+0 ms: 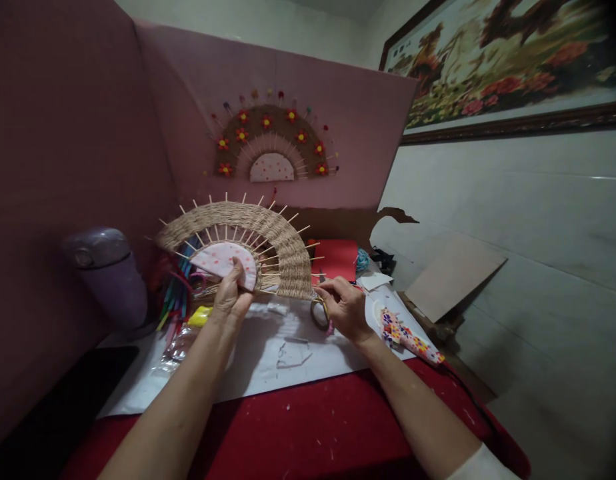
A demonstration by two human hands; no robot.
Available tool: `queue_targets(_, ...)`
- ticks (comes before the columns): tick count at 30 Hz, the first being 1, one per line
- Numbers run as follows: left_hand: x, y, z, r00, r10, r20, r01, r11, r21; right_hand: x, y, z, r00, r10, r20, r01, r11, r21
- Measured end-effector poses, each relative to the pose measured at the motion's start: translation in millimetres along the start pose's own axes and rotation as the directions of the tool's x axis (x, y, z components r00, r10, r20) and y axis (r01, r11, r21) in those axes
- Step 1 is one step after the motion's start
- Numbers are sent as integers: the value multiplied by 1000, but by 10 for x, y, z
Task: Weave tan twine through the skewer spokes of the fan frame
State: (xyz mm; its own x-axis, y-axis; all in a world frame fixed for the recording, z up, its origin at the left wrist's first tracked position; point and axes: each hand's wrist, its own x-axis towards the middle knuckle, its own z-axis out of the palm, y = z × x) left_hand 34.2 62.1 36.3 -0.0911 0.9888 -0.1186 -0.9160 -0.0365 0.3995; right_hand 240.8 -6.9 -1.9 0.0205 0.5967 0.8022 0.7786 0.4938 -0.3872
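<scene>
A half-round fan [294, 257] of woven twine on thin sticks is held up above the table. My left hand [233, 293] grips its white centre piece with red dots, the thumb lying on the front. At the fan's lower right corner is my right hand [344, 307], its fingers pinched together near the stick ends. What those fingers hold is too small to make out. Just left of them, a dark round loop [319, 315] shows beneath the fan's corner.
A purple bottle [111, 280] stands at the left beside coloured strips. A flowered glue gun [413, 340] lies at the right on white paper [308, 367]. Behind, a pink board [188, 87] bears a finished fan with red flowers [267, 122]. Red paper [337, 257] lies behind my right hand.
</scene>
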Motion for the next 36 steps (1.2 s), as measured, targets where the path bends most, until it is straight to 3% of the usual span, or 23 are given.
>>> queue_targets(9, 11, 43, -4, 1000, -10, -4, 10, 1000, -20, -13, 35, 51, 984, 123, -125, -114, 990, 77)
queue_targets(14, 13, 44, -16, 1000, -14, -23, 14, 1000, -9, 19, 88, 64, 997, 44, -65, -36, 991, 128)
queue_targets(18, -6, 26, -14, 998, -64, 24, 63, 996, 65, 16, 107, 59, 998, 5, -66, 3, 994, 110)
queue_targets(24, -51, 19, 32, 997, -10, -74, 17, 996, 91, -21, 111, 34, 998, -57, -30, 56, 998, -38)
queue_targets(36, -59, -46, 17, 995, -42, -91, 62, 973, 223, -20, 53, 21, 981, -172, 85, 183, 971, -152)
